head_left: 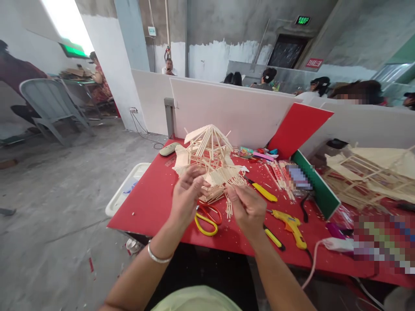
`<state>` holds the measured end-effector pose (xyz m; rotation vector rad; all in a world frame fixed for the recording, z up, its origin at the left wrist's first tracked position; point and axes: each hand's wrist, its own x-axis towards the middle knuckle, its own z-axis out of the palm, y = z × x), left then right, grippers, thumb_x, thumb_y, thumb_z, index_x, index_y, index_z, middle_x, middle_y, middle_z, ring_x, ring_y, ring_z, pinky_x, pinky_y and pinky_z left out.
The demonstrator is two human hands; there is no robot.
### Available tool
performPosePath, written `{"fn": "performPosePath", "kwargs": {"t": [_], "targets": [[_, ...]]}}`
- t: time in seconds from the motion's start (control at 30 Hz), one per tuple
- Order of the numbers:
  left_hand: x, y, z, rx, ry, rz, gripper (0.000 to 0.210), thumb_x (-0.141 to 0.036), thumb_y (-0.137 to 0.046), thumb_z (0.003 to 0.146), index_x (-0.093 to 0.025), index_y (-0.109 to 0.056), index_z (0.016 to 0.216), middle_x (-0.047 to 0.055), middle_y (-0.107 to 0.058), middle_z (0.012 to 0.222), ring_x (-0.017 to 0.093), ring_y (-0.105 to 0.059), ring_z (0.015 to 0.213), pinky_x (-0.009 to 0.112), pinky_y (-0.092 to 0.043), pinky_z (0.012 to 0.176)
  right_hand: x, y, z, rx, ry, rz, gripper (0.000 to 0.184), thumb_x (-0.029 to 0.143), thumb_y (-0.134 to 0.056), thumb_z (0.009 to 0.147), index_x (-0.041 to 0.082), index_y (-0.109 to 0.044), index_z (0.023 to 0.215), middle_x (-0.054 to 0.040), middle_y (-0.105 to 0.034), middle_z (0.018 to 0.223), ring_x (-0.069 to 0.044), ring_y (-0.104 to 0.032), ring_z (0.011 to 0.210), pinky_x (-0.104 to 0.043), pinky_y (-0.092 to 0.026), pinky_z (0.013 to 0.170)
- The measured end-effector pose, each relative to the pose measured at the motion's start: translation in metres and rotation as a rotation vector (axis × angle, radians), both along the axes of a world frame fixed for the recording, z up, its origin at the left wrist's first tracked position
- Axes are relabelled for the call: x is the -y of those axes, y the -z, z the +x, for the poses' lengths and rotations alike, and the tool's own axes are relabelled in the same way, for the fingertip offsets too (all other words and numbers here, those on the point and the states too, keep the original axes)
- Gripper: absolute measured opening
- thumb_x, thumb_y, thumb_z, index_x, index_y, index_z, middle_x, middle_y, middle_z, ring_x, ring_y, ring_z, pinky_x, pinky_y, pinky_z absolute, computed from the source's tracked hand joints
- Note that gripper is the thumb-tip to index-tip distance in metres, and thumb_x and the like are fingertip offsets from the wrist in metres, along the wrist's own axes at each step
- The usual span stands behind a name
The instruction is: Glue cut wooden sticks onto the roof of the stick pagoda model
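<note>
The left hand [188, 194] has fingers loosely apart; the right hand [249, 207] is pinched together, contents unclear; beside the delicate stick model [211, 142], light touch is best

Hands [188, 194] [249, 207]: two. Peaked stick model [207, 140]: one. Glue gun [293, 224]: one. Scissors [210, 233]: one pair. Bracelet [156, 258]: one.

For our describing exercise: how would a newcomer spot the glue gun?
Find the red table, then the right hand over it. Just right of that hand lies the glue gun. Unlike the slimmer yellow tools nearby, it is pistol-shaped.
</note>
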<state>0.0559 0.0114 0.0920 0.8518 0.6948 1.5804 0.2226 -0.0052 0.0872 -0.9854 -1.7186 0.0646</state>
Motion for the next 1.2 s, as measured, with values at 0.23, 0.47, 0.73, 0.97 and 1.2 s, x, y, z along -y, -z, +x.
{"fn": "performPosePath", "kwargs": {"t": [0.23, 0.47, 0.73, 0.97, 1.2], "targets": [[-0.011, 0.012, 0.018, -0.103, 0.113, -0.015, 0.027, -0.043, -0.072, 0.082, -0.016, -0.071, 0.079, 0.005, -0.071, 0.077, 0.013, -0.066, 0.069, 0.024, -0.054, 0.069, -0.004, 0.011, -0.015, 0.225, -0.06, 0.022, 0.025, 0.018, -0.059, 0.088, 0.025, -0.073, 0.107, -0.0068, -0.075, 0.094, -0.024, -0.066, 0.086, -0.04, -0.054, 0.079], [-0.055, -0.002, -0.004, -0.34, 0.109, 0.003, 0.04, -0.054, -0.072, 0.078, -0.015, -0.066, 0.082, -0.002, -0.06, 0.058, 0.004, -0.046, 0.036, 0.017, -0.03, 0.034, -0.041, -0.046, 0.003, -0.028, 0.037, -0.1, 0.015, 0.029, -0.061, 0.09, 0.024, -0.071, 0.099, -0.001, -0.073, 0.087, -0.013, -0.061, 0.068, -0.028, -0.049, 0.064], [-0.07, 0.0, 0.002, -0.235, 0.09, -0.023, 0.038, -0.049, -0.078, 0.074, -0.014, -0.069, 0.084, -0.001, -0.06, 0.063, 0.005, -0.046, 0.039, 0.017, -0.031, 0.032, -0.115, -0.074, -0.013, 0.106, 0.044, -0.075, 0.019, 0.034, -0.058, 0.091, 0.022, -0.072, 0.09, -0.0021, -0.072, 0.088, -0.013, -0.059, 0.068, -0.028, -0.045, 0.068], [-0.082, 0.003, -0.002, -0.228, 0.094, -0.038, 0.038, -0.049, -0.077, 0.075, -0.013, -0.071, 0.084, 0.0, -0.058, 0.06, 0.004, -0.044, 0.039, 0.017, -0.03, 0.033, -0.133, -0.068, -0.025, 0.169, 0.154, -0.047, 0.02, 0.04, -0.06, 0.09, 0.022, -0.069, 0.089, -0.0024, -0.067, 0.087, -0.015, -0.06, 0.075, -0.029, -0.043, 0.073], [-0.083, -0.003, -0.004, -0.182, 0.106, -0.079, 0.04, -0.048, -0.077, 0.074, -0.012, -0.072, 0.09, -0.001, -0.058, 0.061, 0.004, -0.045, 0.039, 0.017, -0.028, 0.034, -0.139, -0.066, -0.027, 0.144, 0.097, -0.054, 0.02, 0.04, -0.06, 0.09, 0.021, -0.066, 0.087, -0.0023, -0.066, 0.086, -0.014, -0.057, 0.073, -0.029, -0.042, 0.07]]}}
